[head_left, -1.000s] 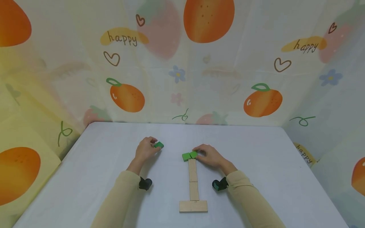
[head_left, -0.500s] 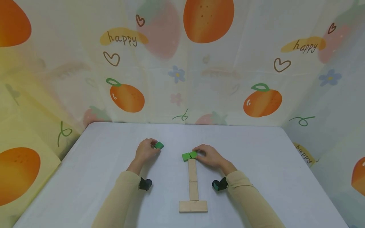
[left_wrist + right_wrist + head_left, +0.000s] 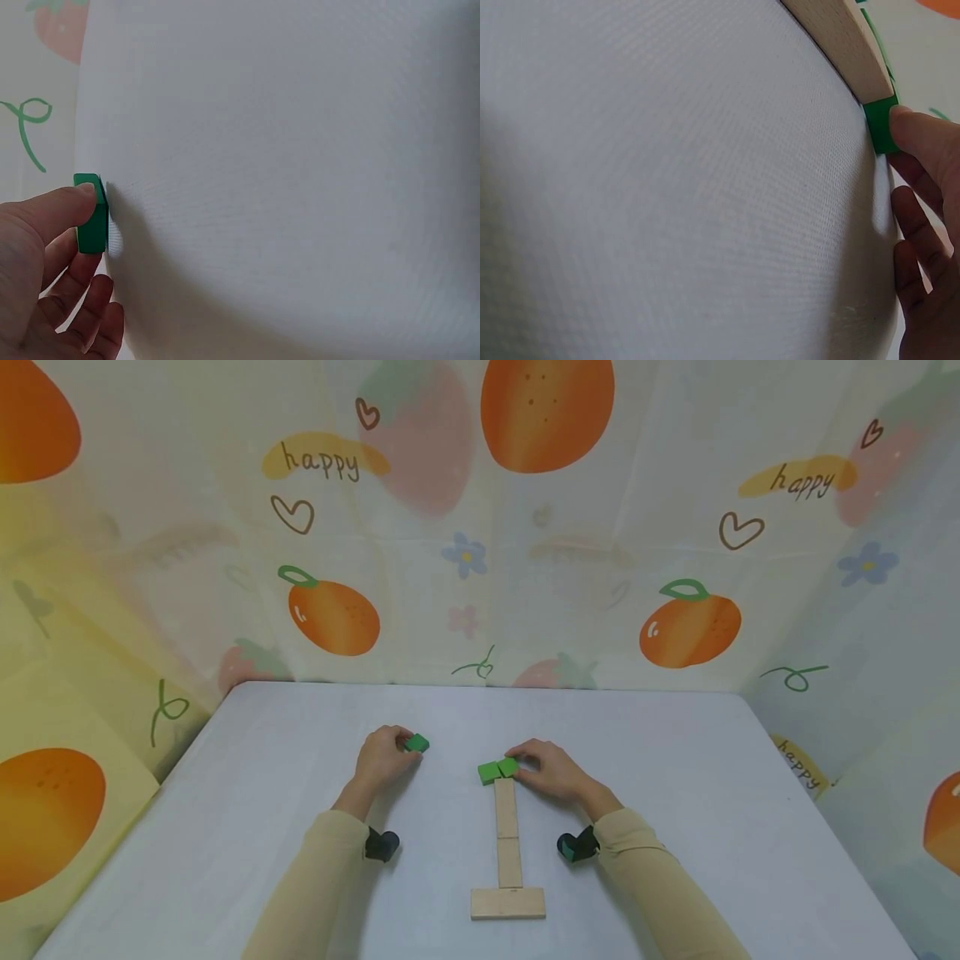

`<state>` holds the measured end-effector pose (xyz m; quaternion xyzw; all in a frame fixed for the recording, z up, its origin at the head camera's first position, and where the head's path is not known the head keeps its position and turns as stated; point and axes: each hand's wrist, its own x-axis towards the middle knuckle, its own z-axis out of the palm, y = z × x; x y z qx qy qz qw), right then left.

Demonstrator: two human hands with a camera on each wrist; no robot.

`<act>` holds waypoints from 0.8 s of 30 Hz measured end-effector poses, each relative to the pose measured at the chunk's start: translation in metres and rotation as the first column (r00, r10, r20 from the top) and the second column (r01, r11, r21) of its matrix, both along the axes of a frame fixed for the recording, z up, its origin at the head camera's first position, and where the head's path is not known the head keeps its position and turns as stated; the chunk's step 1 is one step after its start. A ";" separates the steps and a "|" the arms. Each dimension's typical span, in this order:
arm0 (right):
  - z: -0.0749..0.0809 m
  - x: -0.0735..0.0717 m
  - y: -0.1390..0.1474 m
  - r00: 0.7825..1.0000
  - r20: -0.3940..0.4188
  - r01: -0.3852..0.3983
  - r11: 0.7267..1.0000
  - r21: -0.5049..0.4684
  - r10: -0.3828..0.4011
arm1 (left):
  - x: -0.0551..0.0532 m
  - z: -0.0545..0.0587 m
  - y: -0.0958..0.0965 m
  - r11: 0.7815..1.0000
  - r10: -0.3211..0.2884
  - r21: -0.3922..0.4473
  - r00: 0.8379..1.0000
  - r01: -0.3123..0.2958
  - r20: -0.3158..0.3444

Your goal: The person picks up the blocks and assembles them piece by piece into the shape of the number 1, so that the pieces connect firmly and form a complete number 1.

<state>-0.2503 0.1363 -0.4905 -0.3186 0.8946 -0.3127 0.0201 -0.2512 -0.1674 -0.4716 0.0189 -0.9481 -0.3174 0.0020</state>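
Observation:
My left hand (image 3: 382, 756) pinches a small green block (image 3: 417, 743) between thumb and fingers, left of the block row; in the left wrist view the thumb lies across this green block (image 3: 91, 217). My right hand (image 3: 553, 770) pinches another green block (image 3: 507, 767) at the far end of the wooden row. Beside it, on its left, sits a further green block (image 3: 490, 772), slightly turned against it. In the right wrist view the thumb presses the held green block (image 3: 881, 124) right at the end of a wooden block (image 3: 847, 45).
Two plain wooden blocks (image 3: 507, 835) lie end to end on the white table (image 3: 637, 735). A wider wooden block (image 3: 507, 903) lies crosswise at their near end. A patterned curtain (image 3: 555, 568) hangs behind the table.
My left hand, with its green block, has shifted very slightly toward me and the block's tilt has changed a little. The right hand and the laid blocks stay in place.

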 end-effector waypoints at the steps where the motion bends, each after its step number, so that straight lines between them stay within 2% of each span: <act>1: 0.000 0.000 0.000 1.000 0.002 0.002 1.000 0.001 -0.002 | 0.000 0.000 0.000 1.000 0.000 0.003 1.000 0.000 0.001; 13: 0.002 0.001 -0.001 0.999 0.038 0.019 1.000 0.002 -0.019 | 0.002 0.003 -0.002 1.000 -0.024 -0.001 0.999 0.024 0.039; 17: 0.002 0.001 -0.001 0.998 0.054 0.019 1.000 0.002 -0.019 | 0.003 0.005 -0.002 0.998 -0.056 -0.007 0.998 0.057 0.028; 24: 0.000 -0.001 -0.001 0.999 0.029 0.017 1.000 0.009 -0.017 | 0.008 0.011 0.000 0.992 -0.120 -0.027 0.993 0.119 -0.008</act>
